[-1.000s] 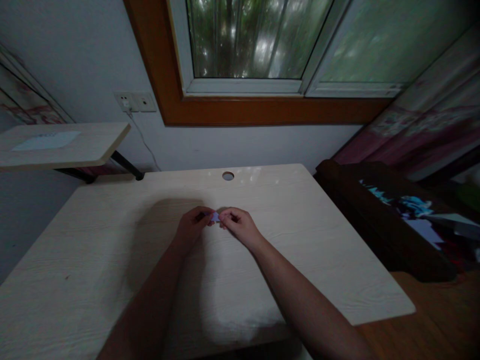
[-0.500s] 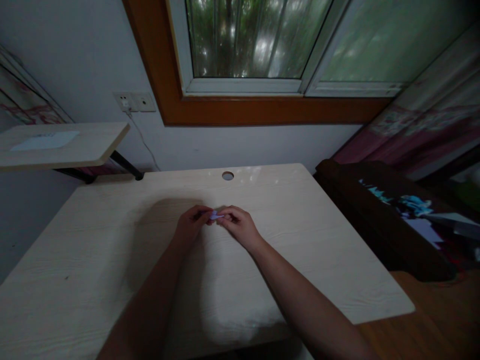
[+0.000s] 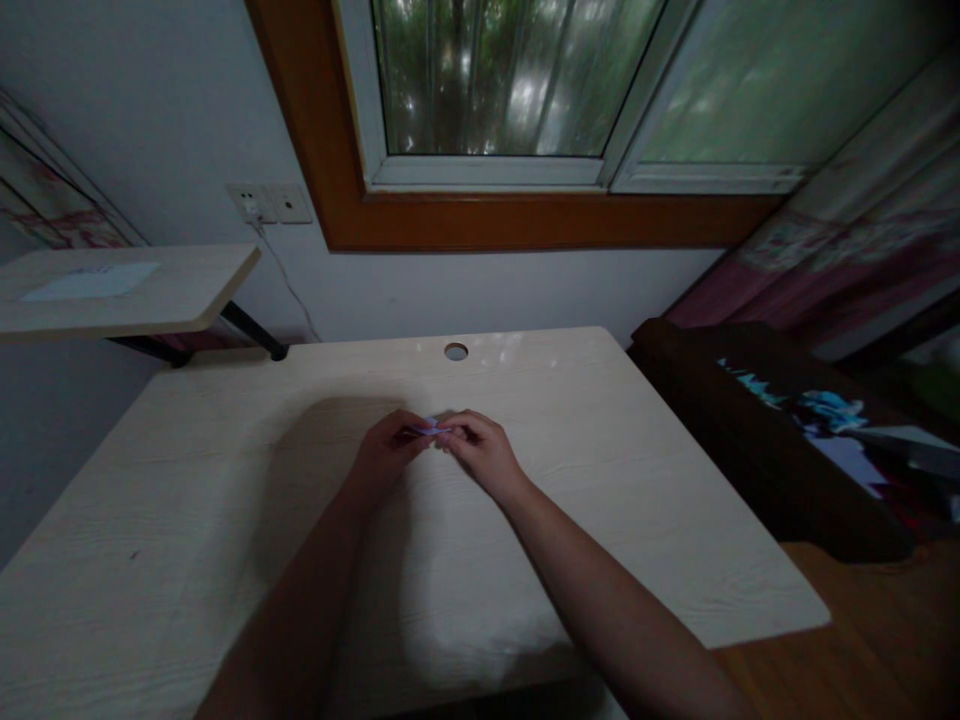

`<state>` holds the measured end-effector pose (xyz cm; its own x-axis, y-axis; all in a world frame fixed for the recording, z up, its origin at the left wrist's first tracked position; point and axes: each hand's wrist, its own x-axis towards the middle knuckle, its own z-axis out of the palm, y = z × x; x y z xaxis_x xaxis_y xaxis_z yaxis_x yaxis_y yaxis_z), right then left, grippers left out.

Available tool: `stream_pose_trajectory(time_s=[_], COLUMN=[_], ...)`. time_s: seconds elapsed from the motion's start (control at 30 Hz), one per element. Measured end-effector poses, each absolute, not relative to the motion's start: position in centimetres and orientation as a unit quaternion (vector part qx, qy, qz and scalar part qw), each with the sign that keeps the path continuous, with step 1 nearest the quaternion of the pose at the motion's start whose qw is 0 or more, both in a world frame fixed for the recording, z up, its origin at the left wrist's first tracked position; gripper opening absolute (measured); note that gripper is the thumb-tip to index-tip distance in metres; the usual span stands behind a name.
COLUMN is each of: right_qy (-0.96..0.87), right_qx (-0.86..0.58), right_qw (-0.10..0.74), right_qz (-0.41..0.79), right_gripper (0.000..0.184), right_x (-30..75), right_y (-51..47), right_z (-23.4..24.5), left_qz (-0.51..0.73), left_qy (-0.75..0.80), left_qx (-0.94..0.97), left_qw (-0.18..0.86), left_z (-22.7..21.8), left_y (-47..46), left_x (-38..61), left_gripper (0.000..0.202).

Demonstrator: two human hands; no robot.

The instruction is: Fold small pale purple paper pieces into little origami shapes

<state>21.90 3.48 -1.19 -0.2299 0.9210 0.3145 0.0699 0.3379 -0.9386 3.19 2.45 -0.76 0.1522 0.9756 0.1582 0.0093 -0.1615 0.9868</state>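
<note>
A small pale purple piece of paper (image 3: 430,428) is pinched between both hands above the middle of a light wooden desk (image 3: 225,500). My left hand (image 3: 390,450) has its fingers closed on the paper's left side. My right hand (image 3: 476,447) grips the right side with thumb and fingers pressed together. Most of the paper is hidden by the fingertips, and the room is dim.
A round cable hole (image 3: 455,351) sits near the desk's far edge. A smaller raised table (image 3: 127,290) stands at the left, with a wall socket (image 3: 270,204) and window behind. A dark wooden bed frame (image 3: 757,440) with cluttered bedding lies to the right.
The hands have drawn slightly closer together and the paper now shows less, looking flatter between the fingertips. Arms and desk stay where they were.
</note>
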Motion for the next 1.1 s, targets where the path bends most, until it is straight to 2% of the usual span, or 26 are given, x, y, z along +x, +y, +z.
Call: stream_pose_trajectory(time_s=[0.77,1.1], right_qy=[-0.693,-0.697], right_qx=[-0.361,-0.356], right_qw=[0.498,0.507], right_qz=[0.376,0.36], right_gripper=[0.007,0.005], right_x=[21.9,21.9], right_y=[3.6,3.4], right_z=[-0.8,-0.6], left_qz=[0.503,0.497], left_qy=[0.419,0.427], left_qx=[0.611,0.598], left_qw=[0.445,0.462], left_z=[-1.7,-2.1], left_y=[2.9,2.9], left_x=[2.9,3.0], left_gripper=[0.016,0.015])
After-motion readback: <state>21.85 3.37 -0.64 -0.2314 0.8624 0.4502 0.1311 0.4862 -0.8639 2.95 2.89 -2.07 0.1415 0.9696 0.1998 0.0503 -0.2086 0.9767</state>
